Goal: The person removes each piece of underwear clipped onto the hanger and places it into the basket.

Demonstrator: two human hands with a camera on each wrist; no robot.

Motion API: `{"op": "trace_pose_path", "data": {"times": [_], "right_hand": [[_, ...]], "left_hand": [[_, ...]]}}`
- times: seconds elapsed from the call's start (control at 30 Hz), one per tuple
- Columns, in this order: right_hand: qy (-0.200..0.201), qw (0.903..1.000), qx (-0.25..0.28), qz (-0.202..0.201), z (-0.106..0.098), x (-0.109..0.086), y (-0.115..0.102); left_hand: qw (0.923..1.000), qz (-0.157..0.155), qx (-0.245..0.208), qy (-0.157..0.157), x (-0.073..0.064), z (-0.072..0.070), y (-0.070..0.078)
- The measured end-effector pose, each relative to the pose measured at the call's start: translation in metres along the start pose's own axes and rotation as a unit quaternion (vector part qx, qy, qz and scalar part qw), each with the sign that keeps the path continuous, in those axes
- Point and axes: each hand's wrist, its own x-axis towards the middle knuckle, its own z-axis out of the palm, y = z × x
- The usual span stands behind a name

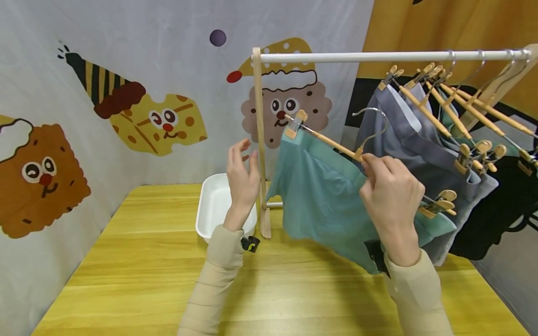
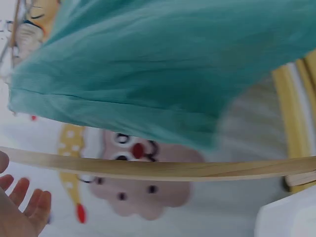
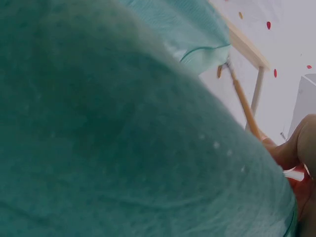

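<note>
Teal shorts (image 1: pixel 323 200) hang from a wooden clip hanger (image 1: pixel 332 142), held at the waistband by a clip near each end. My right hand (image 1: pixel 392 200) pinches the hanger bar near its middle, just beside the metal hook, which is off the rail. In the right wrist view the teal cloth (image 3: pixel 123 123) fills most of the picture, with the fingers at the hanger bar. My left hand (image 1: pixel 244 177) is raised beside the rack's wooden post (image 1: pixel 259 140), fingers loosely bent and holding nothing. The left wrist view shows its fingertips (image 2: pixel 37 207) apart from the shorts.
A clothes rack's white rail (image 1: pixel 357 57) runs across the back right. Several clip hangers with grey-blue garments (image 1: pixel 378 121) and black garments (image 1: pixel 483 214) hang at its right end. A white plastic basin (image 1: pixel 206 210) stands behind the left hand on the wooden table (image 1: pixel 138 280).
</note>
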Motion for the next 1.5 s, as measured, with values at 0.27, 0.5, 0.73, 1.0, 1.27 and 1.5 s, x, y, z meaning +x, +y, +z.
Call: {"op": "trace_pose_path", "data": {"times": [0.27, 0.5, 0.73, 1.0, 1.27, 1.5], "right_hand": [[0.013, 0.9945, 0.031, -0.099, 0.004, -0.009, -0.001], [0.004, 0.9837, 0.068, -0.166, 0.011, -0.014, -0.004], [0.020, 0.9748, 0.108, -0.194, 0.018, -0.020, -0.006], [0.021, 0.9702, 0.127, -0.205, 0.022, -0.021, -0.007], [0.013, 0.9676, 0.133, -0.215, 0.022, -0.022, -0.006], [0.011, 0.9674, 0.139, -0.212, 0.022, -0.022, -0.007]], "left_hand": [[0.9952, 0.009, -0.039, -0.089, 0.015, -0.028, 0.031], [0.9854, -0.020, -0.001, -0.169, 0.020, -0.040, 0.037], [0.9808, -0.038, 0.000, -0.191, 0.015, -0.045, 0.031], [0.9786, -0.060, -0.054, -0.189, 0.011, -0.050, 0.030], [0.9507, -0.161, -0.191, -0.184, 0.005, -0.054, 0.031], [0.9304, -0.194, -0.265, -0.163, -0.001, -0.056, 0.037]]}}
